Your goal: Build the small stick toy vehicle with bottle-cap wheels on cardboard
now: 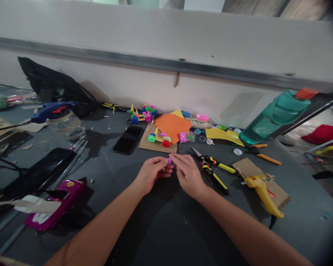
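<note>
Both hands meet above the near middle of the dark table. My left hand is closed, its thumb and fingers pinching a small purple piece whose kind I cannot make out. My right hand brings its fingertips together at the same piece from the other side, covering part of it. Just beyond stands a small toy car with green and red wheels and a yellow frame, on a piece of cardboard. Close to my right hand lie yellow-and-black cutters.
A phone and orange paper lie beyond the hands. At right are a yellow glue gun, orange-handled pliers and a leaning teal bottle. A purple power strip with cables and a blue glue gun are at left.
</note>
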### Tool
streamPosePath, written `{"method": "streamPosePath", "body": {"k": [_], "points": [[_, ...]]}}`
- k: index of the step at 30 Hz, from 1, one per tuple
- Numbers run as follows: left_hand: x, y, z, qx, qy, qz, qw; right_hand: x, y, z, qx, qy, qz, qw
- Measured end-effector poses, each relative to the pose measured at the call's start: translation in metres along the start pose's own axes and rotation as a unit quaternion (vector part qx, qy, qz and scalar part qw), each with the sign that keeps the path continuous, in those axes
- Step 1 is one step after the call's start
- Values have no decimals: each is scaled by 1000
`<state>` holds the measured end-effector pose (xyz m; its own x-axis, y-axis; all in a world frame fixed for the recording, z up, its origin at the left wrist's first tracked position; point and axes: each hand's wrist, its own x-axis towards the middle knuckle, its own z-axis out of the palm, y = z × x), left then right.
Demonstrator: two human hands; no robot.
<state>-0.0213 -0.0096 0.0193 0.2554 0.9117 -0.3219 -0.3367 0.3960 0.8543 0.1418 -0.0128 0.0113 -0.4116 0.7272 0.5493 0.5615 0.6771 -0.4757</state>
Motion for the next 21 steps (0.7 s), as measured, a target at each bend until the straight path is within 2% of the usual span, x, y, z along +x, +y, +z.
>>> {"method": "streamPosePath", "body": {"k": [6, 10, 13, 17, 21], "points": [[0, 1, -2, 21, -3, 6, 1000, -2, 1, -1, -53, -27, 0, 998], [-1, 4, -2, 57, -7, 1, 998, -1, 1, -4, 3, 0, 9, 1000], [-2, 6, -1, 70, -11, -9, 997, 1, 1, -7, 89, 46, 68, 993], [-2, 5, -1, 81, -19, -11, 996, 2, 3, -5, 214, 105, 183, 954], [-2, 5, 0, 90, -19, -12, 996, 4, 3, -3, 282, 105, 255, 919]]}}
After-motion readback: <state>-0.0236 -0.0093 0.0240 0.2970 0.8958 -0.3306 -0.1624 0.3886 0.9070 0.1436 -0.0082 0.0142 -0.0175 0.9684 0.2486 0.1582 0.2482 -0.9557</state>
